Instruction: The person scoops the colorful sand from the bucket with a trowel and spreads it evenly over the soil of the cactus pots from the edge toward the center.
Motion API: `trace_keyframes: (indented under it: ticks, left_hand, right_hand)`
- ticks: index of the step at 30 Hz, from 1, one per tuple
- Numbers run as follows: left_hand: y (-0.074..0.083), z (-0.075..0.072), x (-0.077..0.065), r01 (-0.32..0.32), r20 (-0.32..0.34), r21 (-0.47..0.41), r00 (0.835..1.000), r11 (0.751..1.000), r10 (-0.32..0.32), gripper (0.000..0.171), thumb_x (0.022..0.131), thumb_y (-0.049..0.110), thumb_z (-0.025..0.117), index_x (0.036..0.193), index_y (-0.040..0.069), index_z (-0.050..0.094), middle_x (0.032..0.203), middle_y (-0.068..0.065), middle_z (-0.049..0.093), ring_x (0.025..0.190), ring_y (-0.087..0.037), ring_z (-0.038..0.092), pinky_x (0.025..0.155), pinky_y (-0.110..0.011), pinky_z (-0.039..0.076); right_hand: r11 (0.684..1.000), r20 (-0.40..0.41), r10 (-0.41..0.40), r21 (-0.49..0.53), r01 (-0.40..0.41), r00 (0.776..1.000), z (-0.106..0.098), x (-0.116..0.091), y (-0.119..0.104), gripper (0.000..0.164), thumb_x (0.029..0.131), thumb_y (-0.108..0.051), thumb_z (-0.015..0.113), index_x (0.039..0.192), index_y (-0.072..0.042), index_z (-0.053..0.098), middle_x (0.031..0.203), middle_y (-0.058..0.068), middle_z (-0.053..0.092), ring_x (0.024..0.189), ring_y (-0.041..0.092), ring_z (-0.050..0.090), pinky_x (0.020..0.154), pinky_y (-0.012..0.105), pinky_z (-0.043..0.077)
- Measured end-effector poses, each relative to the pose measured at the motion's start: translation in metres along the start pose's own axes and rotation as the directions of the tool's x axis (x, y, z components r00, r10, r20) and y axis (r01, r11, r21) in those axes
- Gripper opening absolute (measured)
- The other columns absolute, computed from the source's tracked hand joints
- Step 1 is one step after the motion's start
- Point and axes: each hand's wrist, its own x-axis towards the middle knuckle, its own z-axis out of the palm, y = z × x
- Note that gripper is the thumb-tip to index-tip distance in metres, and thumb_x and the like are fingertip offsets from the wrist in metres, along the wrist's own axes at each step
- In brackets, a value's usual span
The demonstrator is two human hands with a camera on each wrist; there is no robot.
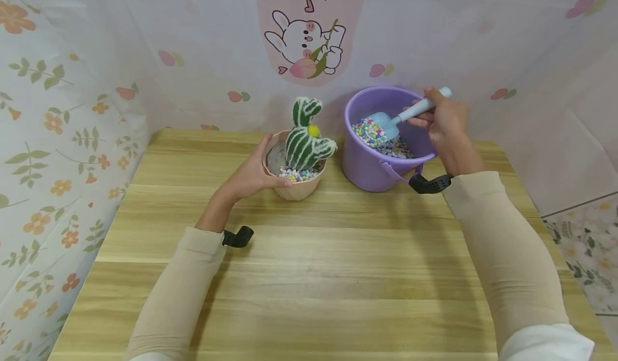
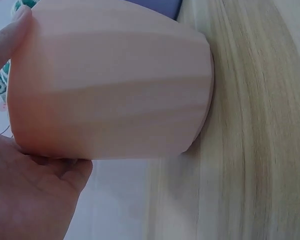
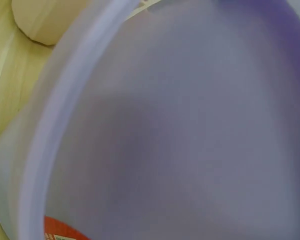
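Note:
My left hand (image 1: 251,172) holds the peach flowerpot (image 1: 298,190) at its left side, thumb over the front rim and fingers behind. In the pot stands a green-and-white knitted cactus (image 1: 301,149) with a yellow flower; colourful pebbles (image 1: 296,175) lie at its base, with a grey surface bare on the left. My right hand (image 1: 446,122) grips the handle of a light blue toy shovel (image 1: 410,111) over the purple bucket (image 1: 369,170). The shovel's blade carries multicoloured pebbles (image 1: 369,132), with more pebbles below it. In the left wrist view the pot (image 2: 115,90) stands on the wood.
The bucket's handle (image 1: 393,173) hangs at its front, near the black wrist mount (image 1: 429,184). A wooden table (image 1: 309,275) lies under everything. Behind it hangs a white cloth (image 1: 203,44) with a rabbit print; floral cloth (image 1: 53,189) covers the left side.

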Motion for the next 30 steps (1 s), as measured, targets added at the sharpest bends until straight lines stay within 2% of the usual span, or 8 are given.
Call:
trace_keyframes:
  ticks: [6,11,23,30]
  left_hand:
    - [0.000,-0.001,-0.001,-0.014,0.014,0.008,1.000,1.000,0.014,0.125,0.070,0.030,0.088,0.158,0.015,0.000,0.163,-0.009,0.004,0.147,-0.028,0.013,0.118,-0.051,0.016]
    - [-0.001,-0.001,-0.001,-0.023,0.024,0.004,0.999,1.000,0.023,0.125,0.071,0.031,0.088,0.158,0.016,-0.001,0.163,-0.007,0.002,0.148,-0.027,0.010,0.118,-0.051,0.015]
    - [-0.005,-0.006,-0.003,-0.019,0.049,-0.006,0.999,1.000,0.019,0.123,0.072,0.030,0.087,0.158,0.019,0.000,0.163,-0.004,0.004,0.148,-0.026,0.010,0.117,-0.053,0.016]
    - [-0.007,-0.007,-0.004,-0.033,0.059,-0.007,0.998,0.999,0.033,0.122,0.072,0.031,0.087,0.158,0.017,0.001,0.163,-0.003,0.005,0.148,-0.026,0.011,0.117,-0.054,0.016]
  right_hand:
    - [0.999,-0.010,0.006,0.050,-0.005,1.000,-0.003,0.000,-0.003,0.023,0.089,-0.010,0.070,0.109,-0.002,0.062,0.071,0.021,0.068,0.064,0.036,0.071,0.051,0.043,0.055]
    - [0.997,-0.030,0.004,0.071,-0.002,1.000,-0.005,-0.001,-0.007,0.022,0.090,-0.010,0.069,0.110,-0.003,0.063,0.070,0.020,0.068,0.062,0.034,0.071,0.050,0.042,0.055]
    - [0.982,-0.030,0.007,0.189,-0.001,1.000,-0.006,-0.008,-0.017,0.019,0.089,-0.009,0.071,0.102,-0.003,0.059,0.069,0.022,0.066,0.069,0.039,0.070,0.052,0.043,0.055]
    - [0.974,-0.028,0.005,0.226,0.001,1.000,-0.008,-0.013,-0.016,0.024,0.090,-0.012,0.070,0.110,-0.005,0.059,0.068,0.020,0.065,0.065,0.038,0.070,0.053,0.042,0.056]
